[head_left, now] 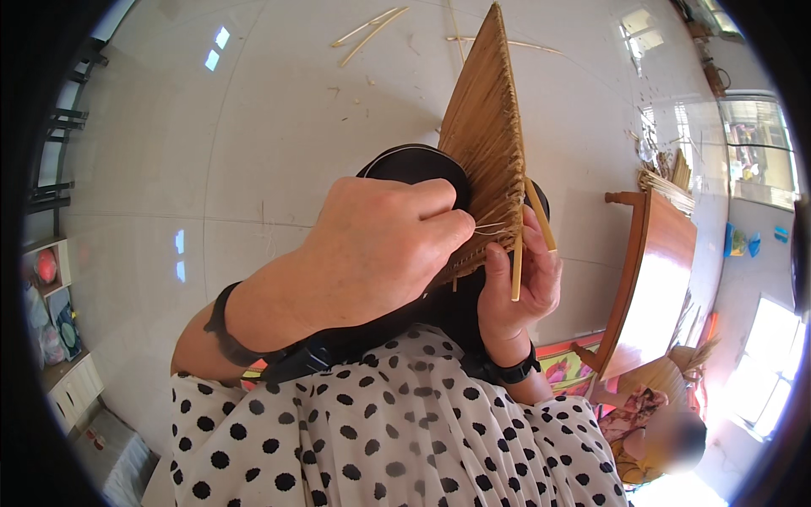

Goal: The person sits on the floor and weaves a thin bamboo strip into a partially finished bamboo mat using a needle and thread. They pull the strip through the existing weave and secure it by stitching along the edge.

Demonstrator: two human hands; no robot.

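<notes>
A flat tan panel of stitched straw (pixel 488 127) stands on edge over my lap, its braided rim turned toward me. My left hand (pixel 384 241) is closed in a pinch at the panel's left side. Thin pale strands run from its fingertips to the straw. On the other side, my right hand (pixel 528 275) grips the panel's near lower corner between thumb and fingers. Two stiff yellow straw stalks, one (pixel 517 270) by the thumb and another (pixel 539 213) by the fingers, jut out at that corner. My left fingertips are partly hidden.
Loose straw stalks (pixel 372 34) lie on the pale tiled floor (pixel 279 144) ahead. To the right stands a wooden table (pixel 634 291), with straw bundles (pixel 672 182) beyond it. Another person (pixel 642 418) sits at lower right near more straw. Shelves (pixel 63 338) stand at left.
</notes>
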